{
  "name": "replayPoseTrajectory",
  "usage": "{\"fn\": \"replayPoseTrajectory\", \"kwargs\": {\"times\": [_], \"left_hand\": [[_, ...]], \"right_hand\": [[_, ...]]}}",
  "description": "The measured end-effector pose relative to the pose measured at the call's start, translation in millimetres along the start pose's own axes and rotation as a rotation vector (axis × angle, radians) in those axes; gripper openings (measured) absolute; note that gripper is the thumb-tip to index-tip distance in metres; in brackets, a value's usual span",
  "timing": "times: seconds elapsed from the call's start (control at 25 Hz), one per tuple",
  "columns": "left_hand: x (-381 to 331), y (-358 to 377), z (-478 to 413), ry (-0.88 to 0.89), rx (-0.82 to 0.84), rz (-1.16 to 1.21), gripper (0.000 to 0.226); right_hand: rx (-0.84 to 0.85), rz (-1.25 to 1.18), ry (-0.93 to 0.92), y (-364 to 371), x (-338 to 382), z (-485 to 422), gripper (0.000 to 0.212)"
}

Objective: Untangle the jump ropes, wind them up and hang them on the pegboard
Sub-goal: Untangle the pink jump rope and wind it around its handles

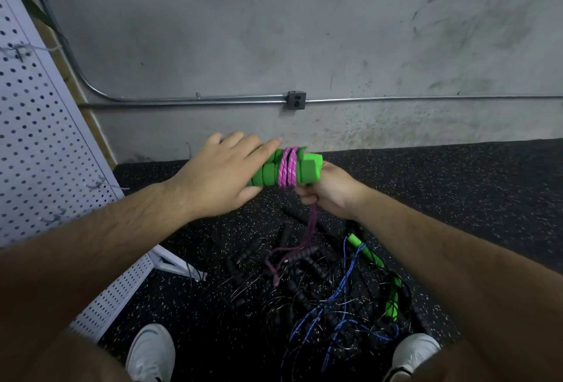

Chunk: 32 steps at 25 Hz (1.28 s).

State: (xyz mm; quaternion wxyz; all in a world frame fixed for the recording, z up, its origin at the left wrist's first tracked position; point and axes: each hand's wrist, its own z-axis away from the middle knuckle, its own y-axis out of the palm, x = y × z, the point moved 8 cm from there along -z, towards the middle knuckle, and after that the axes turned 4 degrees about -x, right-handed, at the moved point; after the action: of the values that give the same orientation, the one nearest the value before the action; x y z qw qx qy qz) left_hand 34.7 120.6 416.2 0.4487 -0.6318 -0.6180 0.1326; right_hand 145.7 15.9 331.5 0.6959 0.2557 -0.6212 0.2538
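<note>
Left hand (225,174) clasps the paired green foam handles (310,168) at centre frame, right hand (329,189) pinches the limp, light pink rope (288,171) just below its wraps, likely best kept taut there; remaining tangle (320,284) lies lower centre.

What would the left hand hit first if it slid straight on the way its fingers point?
Most likely the pink rope wound around the green handles: the left hand lies along them, fingers pointing straight at those coils. The right hand is just beyond.

Grey concrete wall (213,31) with conduit (198,103) and outlet box (296,100), speckled floor (457,183)
</note>
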Motion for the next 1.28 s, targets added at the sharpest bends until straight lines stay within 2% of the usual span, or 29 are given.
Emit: {"fn": "replayPoseTrajectory", "kwargs": {"times": [0.2,0.32,0.44,0.52,0.64,0.76,0.88,1.0,1.04,1.12,1.2,1.28], "left_hand": [[21.6,11.2,2.5,-0.131,0.106,-0.112,0.088],[33.1,36.8,11.8,-0.164,0.331,-0.194,0.089],[37.0,54.5,20.2,-0.145,0.440,-0.271,0.087],[35.9,59.6,21.6,-0.120,0.469,-0.288,0.086],[28.6,55.7,15.6,-0.066,0.449,-0.282,0.084],[-0.8,43.8,10.7,0.117,0.343,-0.296,0.082],[-30.6,20.7,5.2,0.211,0.156,-0.176,0.083],[-37.4,3.2,-0.4,0.138,0.090,-0.071,0.093],[-36.7,-1.4,-1.1,0.107,0.078,-0.060,0.095],[-34.7,-6.3,-2.7,0.054,0.075,-0.073,0.093],[-30.9,-1.6,-4.2,0.018,0.120,-0.122,0.087],[-22.7,10.4,-4.8,-0.005,0.200,-0.182,0.083]], "right_hand": [[-0.035,0.170,-0.057,40.3,-8.7,15.0,0.030],[0.022,0.591,-0.166,69.2,-4.9,36.3,0.037],[0.106,0.924,-0.305,98.1,12.3,59.2,0.038],[0.062,1.006,-0.365,97.1,38.7,67.0,0.037],[-0.097,1.220,-0.416,66.2,76.5,64.7,0.033],[-0.214,1.381,-0.482,32.0,97.1,58.3,0.028],[-0.187,1.320,-0.459,2.7,89.3,45.2,0.026],[-0.147,1.031,-0.387,-28.6,69.9,36.3,0.013],[-0.120,0.921,-0.346,-31.7,58.8,36.2,0.015],[0.004,0.846,-0.248,-16.3,30.2,39.8,0.031],[0.054,0.944,-0.220,11.4,2.1,40.8,0.025],[0.046,0.914,-0.225,37.6,-9.8,47.1,0.033]]}}
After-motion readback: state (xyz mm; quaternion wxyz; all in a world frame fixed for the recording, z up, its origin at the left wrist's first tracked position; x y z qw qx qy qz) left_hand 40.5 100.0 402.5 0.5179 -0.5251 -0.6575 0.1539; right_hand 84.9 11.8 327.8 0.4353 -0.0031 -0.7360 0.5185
